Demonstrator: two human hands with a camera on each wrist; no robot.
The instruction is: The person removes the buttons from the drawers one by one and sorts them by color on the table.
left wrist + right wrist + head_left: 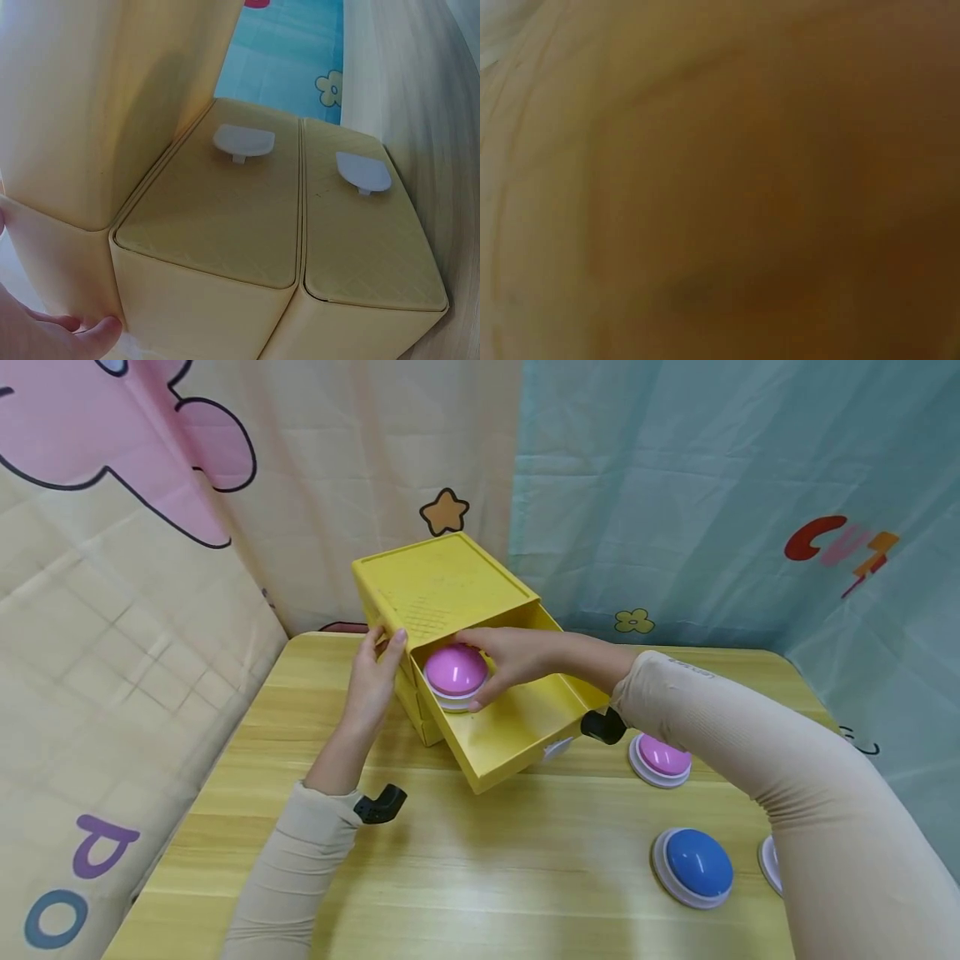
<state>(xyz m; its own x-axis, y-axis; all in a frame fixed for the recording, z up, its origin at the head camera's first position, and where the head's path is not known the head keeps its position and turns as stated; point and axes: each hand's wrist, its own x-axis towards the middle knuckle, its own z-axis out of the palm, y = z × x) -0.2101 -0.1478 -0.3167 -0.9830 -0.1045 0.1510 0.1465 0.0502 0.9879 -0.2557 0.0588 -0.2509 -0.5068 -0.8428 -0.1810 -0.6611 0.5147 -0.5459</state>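
A yellow drawer cabinet (442, 585) stands on the table with its top drawer (525, 727) pulled out. Inside that drawer, at its left side, sits a pink dome push button (455, 670) on a white base. My right hand (517, 656) reaches in from the right and grips the button, thumb at its near side and fingers at its far side. Against the cabinet's left side, near the top front corner, rests my left hand (372, 681), fingers fairly straight. The left wrist view shows its fingertips (101, 335) on the casing. Blurred yellow-brown surface fills the right wrist view.
Right of the drawer lie another pink button (662, 758), a blue button (699, 862) and a white-based one (770, 864) partly hidden by my right sleeve. Two lower drawers with white handles (244, 140) are closed. Printed curtains (637, 485) hang behind the table (450, 868).
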